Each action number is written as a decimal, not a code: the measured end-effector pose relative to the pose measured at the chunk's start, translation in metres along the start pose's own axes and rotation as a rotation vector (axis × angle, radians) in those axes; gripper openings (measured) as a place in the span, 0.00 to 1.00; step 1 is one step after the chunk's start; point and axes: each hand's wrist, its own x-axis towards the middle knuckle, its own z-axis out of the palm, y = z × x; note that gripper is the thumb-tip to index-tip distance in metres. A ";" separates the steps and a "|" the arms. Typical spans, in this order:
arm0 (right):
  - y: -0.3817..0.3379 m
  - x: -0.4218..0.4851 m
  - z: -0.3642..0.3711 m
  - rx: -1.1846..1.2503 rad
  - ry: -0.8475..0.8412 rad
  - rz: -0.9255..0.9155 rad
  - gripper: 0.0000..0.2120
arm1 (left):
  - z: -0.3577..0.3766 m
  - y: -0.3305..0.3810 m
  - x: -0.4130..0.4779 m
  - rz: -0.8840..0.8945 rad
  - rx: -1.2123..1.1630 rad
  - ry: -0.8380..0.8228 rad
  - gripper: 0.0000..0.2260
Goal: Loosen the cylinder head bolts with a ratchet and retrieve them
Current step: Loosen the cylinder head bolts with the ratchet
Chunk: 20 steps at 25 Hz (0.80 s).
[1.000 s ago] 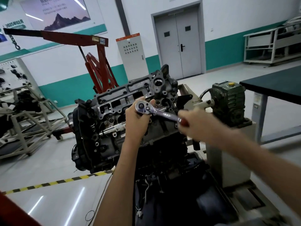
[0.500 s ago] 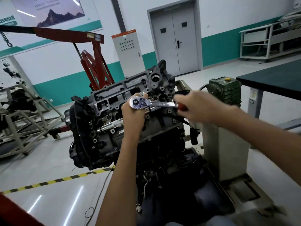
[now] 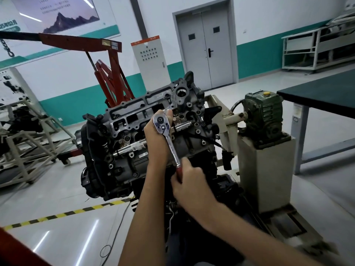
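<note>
Against the cylinder head (image 3: 132, 114), the left hand (image 3: 155, 144) curls round the ratchet (image 3: 162, 125) at its head while the right hand (image 3: 190, 187) grips its red handle.

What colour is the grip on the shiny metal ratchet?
Dark red grip, partly hidden in the right hand; head view.

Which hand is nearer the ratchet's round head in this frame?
Left. The left hand cups the ratchet head against the engine, touching it. The right hand grips the red handle at the other end, lower down and apart from the head.
</note>
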 end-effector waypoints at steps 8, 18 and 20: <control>0.008 0.097 -0.137 -0.838 -0.154 -0.444 0.06 | -0.016 -0.002 0.007 0.053 0.127 -0.109 0.20; 0.011 0.014 -0.036 -0.191 -0.068 -0.047 0.08 | 0.009 -0.010 -0.005 -0.038 -0.084 0.135 0.16; 0.025 0.043 -0.082 -0.447 -0.147 -0.200 0.06 | 0.003 -0.009 -0.001 0.009 -0.016 0.052 0.16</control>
